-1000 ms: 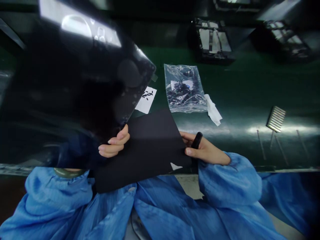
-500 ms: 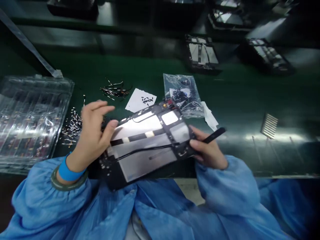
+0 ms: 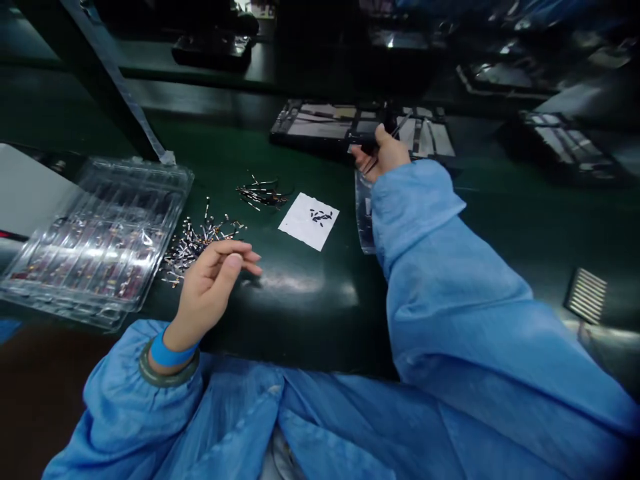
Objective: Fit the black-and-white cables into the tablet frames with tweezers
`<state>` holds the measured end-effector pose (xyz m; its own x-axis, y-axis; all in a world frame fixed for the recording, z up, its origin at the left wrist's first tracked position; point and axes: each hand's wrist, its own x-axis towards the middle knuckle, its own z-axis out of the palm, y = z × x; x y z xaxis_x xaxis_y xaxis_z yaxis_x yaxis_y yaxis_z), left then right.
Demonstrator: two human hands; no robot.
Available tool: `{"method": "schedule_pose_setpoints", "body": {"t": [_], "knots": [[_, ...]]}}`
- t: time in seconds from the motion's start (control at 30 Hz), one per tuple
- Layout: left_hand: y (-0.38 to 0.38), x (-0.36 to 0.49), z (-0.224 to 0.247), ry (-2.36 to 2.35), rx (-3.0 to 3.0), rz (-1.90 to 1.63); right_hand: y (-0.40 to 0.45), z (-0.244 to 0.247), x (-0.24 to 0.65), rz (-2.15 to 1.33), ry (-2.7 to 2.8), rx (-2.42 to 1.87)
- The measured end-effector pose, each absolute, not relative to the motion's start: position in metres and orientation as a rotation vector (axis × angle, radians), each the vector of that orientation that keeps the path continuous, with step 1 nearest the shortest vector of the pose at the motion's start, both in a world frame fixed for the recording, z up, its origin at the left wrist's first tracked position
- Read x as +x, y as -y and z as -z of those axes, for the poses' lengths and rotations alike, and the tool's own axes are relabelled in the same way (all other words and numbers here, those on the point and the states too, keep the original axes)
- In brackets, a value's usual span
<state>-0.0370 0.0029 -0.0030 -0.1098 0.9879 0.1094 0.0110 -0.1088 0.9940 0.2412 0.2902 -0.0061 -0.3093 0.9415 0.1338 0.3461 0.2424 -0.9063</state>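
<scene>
At the far side of the bench, my right hand (image 3: 383, 157) is stretched out and closed on the right end of an opened tablet-like device (image 3: 320, 127), a black frame with silver-white panels. A thin dark stick (image 3: 401, 123) juts up from the same hand; its kind is unclear. My left hand (image 3: 213, 280) hovers over the near left of the bench with nothing in it, fingers loosely bent and thumb apart. Beside it lies a pile of small cable-like parts (image 3: 193, 243). White paper (image 3: 305, 223) with several tiny black pieces lies between the hands.
Clear plastic trays (image 3: 110, 227) of parts are stacked at the left, below a slanted post (image 3: 120, 80). Thin dark cables (image 3: 263, 193) lie behind the pile. My right sleeve partly hides a plastic bag (image 3: 365, 213). Further devices (image 3: 427, 133) stand at the back; a ribbed block (image 3: 587, 295) lies right.
My right hand has carried the device from in front of me to the far side of the bench. My left hand has come off it, and the view has shifted.
</scene>
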Motion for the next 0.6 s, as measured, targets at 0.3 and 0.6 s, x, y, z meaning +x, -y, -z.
{"method": "schedule_pose_setpoints", "body": {"t": [0.3, 0.6], "knots": [[-0.005, -0.032, 0.002, -0.884, 0.993, -1.233, -0.141, -0.036, 0.179, -1.127, 1.842, -1.01], [0.003, -0.029, 0.007, -0.649, 0.871, -1.064, -0.074, -0.015, 0.133, -1.487, 1.848, -0.224]]}}
